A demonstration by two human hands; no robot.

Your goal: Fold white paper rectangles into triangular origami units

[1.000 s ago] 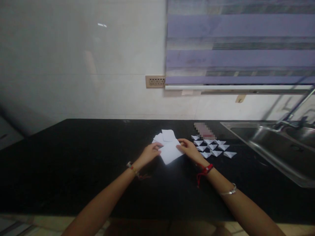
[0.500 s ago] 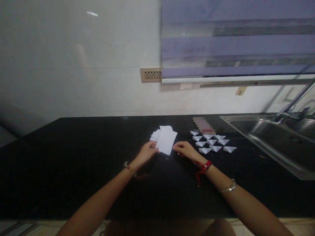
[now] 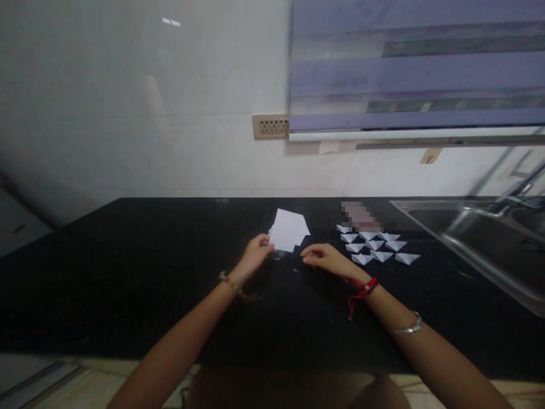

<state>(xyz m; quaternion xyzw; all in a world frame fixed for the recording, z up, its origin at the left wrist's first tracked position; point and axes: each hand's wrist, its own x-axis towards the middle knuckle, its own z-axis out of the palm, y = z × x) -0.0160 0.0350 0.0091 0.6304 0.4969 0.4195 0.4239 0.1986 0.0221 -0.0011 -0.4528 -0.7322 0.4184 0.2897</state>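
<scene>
Black counter, hands angled inward toward paper

Black countertop | overlapping white sheets, centre | folded paper pieces, right | pixelated pinkish object behind them

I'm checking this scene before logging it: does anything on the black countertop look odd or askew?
One oddity: the flat pinkish object near the small folded white paper pieces is pixelated, so I can't tell what it is. The flat white paper sheets at the left hand overlap askew. No spill is evident.
</scene>
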